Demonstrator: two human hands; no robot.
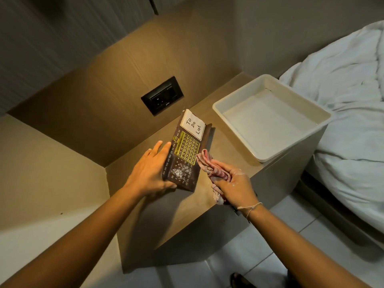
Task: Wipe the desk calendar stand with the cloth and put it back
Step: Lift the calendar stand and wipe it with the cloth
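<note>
White note (193,127), centre of the frame, sitting on the upper end of the brown calendar stand (182,161): handwritten "To Do List". Stand's left edge is carrying month abbreviations, too small to read reliably. Its face is showing a grid of date numbers under a yellow frame (185,150), mostly illegible; "30" is showing at the lower end.

We see dim, warm light from upper left; our arms cast soft shadows rightward over the bench (224,146), and wide-angle distortion bends the edges
</note>
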